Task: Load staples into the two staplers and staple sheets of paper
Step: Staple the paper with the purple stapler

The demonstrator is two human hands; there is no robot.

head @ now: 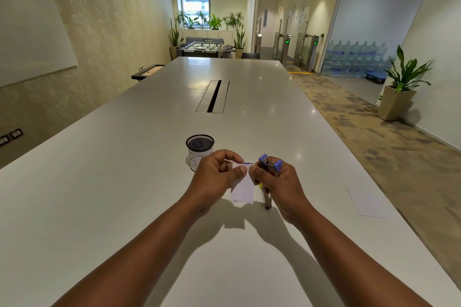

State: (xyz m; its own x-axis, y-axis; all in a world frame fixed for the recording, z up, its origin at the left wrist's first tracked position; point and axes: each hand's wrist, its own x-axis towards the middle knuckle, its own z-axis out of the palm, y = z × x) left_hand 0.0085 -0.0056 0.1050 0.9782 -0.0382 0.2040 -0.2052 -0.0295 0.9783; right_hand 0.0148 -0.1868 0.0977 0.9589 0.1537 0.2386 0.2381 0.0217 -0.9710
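Note:
My right hand point(277, 184) grips a small blue stapler point(268, 163), its top swung open so two blue ends stick up above my fingers. My left hand point(217, 174) pinches a small item with a blue edge point(245, 163), likely a staple box, just left of the stapler; its contents are too small to tell. Under both hands lies a small white sheet of paper point(243, 190). A second stapler point(266, 198), metal with a yellow part, lies on the white table point(124, 194) beneath my right hand, partly hidden.
A black mesh cup point(200, 149) with a white label stands just beyond my left hand. Another white sheet point(369, 203) lies near the table's right edge. A cable slot point(213, 96) runs down the table's middle. Carpeted floor drops off to the right.

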